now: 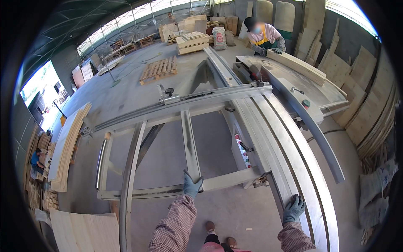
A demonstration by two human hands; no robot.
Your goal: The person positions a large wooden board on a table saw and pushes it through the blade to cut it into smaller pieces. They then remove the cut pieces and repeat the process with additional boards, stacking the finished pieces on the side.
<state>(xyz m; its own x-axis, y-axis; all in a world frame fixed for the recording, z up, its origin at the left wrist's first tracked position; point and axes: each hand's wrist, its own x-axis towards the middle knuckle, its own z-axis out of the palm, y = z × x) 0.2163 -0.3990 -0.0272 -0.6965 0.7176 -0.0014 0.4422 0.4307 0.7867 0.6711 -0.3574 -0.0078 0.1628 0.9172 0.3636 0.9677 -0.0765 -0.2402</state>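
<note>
My left hand [192, 185], in a grey-blue glove and checked sleeve, is closed round the near end of a metal crossbar [189, 147]. This bar belongs to the open outrigger frame [153, 192] of a sliding table saw. My right hand [294, 208], gloved alike, lies on the long grooved sliding table [289, 157]. Its fingers are curled, with something small and dark at their tips that I cannot make out. Across the frame's far side runs a rail fence [197, 97] carrying a clamp-like stop [168, 96].
Beyond the saw, a co-worker [264, 35] in gloves and apron holds a long timber beam [300, 67] on the saw's worktop [336, 95]. Stacked boards [69, 147] stand left; a pallet [159, 69] lies on the floor. Panels [369, 101] lean along the right wall.
</note>
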